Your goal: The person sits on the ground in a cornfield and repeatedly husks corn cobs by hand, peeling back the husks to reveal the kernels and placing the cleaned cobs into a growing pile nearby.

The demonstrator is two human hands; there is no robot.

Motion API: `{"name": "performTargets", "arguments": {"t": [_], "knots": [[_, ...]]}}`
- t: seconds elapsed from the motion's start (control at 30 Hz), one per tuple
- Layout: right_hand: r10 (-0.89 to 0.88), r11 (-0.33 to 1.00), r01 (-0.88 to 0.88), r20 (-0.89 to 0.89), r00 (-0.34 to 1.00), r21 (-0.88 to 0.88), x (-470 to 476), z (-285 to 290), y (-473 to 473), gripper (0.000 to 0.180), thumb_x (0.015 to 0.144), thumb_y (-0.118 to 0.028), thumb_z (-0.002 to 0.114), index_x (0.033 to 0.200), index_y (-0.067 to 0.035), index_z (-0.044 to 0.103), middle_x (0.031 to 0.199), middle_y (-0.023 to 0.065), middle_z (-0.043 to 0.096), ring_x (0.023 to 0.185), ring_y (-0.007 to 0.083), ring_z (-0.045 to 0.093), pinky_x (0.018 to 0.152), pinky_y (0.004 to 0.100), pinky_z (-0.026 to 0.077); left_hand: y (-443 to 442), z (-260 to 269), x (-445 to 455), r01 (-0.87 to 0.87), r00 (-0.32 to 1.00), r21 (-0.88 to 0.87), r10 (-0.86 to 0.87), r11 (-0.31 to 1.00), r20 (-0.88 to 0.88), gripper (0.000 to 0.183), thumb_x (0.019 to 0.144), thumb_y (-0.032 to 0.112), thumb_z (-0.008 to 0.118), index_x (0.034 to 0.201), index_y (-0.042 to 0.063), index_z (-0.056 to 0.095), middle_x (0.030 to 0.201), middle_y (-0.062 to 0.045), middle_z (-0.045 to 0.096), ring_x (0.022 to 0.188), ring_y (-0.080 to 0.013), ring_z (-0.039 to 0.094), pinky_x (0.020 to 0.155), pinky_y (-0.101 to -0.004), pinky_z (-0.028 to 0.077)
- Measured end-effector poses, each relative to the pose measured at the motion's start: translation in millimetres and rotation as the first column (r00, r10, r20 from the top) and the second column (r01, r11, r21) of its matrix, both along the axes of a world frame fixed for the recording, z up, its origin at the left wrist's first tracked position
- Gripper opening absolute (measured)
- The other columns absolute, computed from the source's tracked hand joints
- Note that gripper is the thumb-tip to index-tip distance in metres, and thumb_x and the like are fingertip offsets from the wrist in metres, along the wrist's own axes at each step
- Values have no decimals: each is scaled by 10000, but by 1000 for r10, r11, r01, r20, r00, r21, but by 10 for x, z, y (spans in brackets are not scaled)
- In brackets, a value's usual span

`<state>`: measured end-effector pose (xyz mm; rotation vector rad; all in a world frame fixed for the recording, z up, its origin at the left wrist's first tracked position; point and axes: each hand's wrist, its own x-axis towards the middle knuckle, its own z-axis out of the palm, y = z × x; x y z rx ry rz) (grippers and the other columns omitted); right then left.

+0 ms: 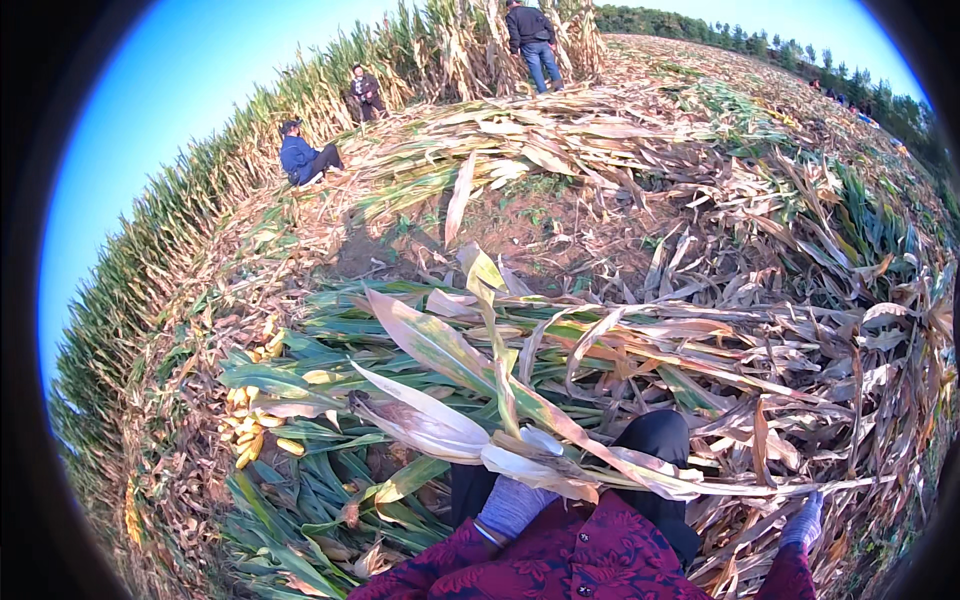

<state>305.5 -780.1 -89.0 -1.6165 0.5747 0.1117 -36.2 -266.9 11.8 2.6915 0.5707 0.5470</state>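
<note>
A cut corn stalk with dry leaves lies across my lap. Its ear of corn, in a pale husk with a dark silk end, points to the left. My left hand, in a light knitted glove, is under the base of the ear; its fingers are hidden by husk and leaves. At the far right my right hand, gloved the same way, is closed around the thin end of the stalk. Husked yellow corn ears lie in a pile on the ground to the left.
Laid corn stalks spread before my knees, with bare soil beyond. One person sits at the upper left, another is farther back, and a third stands by the standing corn. More yellow ears lie far left.
</note>
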Motion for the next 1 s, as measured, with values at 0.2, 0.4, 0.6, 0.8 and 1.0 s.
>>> {"name": "performTargets", "arguments": {"t": [0.2,0.4,0.6,0.8,1.0], "knots": [[72,989,-94,196,978,110,333,-100,-119,510,963,-333,500,1402,-83,430,1357,94,510,1181,213,510,971,327,421,522,171,-147,71,850,-781,372,620,373,230,860,141,651,1074,66,616,993,-100,655,912,-262,635,833,-397,502],[464,-499,-593,-773,433,-632,563,-761,-335,517,975,-324,439,1457,-150,375,1512,65,302,1361,239,295,1107,484,188,1440,712,-821,-384,850,-97,392,918,353,308,835,155,612,1119,38,640,979,-192,663,918,-349,641,809,-374,503],[255,-446,-809,-921,294,-382,147,-536,75,752,883,-421,553,1504,-146,228,1544,122,251,1373,282,359,1110,383,317,1986,1201,-967,-164,607,-573,540,803,584,248,926,152,532,1113,18,625,999,-98,650,913,-188,625,786,-315,488],[283,-413,-727,-836,469,-548,46,-516,243,558,931,-421,462,1413,-150,381,1421,98,418,1262,239,473,996,408,403,2365,1645,-1044,239,322,-824,759,514,566,227,940,223,594,1053,36,654,877,-21,652,786,-141,629,660,-282,489],[352,-507,-601,-785,509,-617,479,-1192,-168,464,979,-421,371,1321,-154,535,1298,74,584,1150,196,588,882,434,490,2597,1718,-1035,128,244,-887,852,444,462,287,889,248,677,1070,27,644,894,-19,641,753,-135,593,646,-278,466]]}}
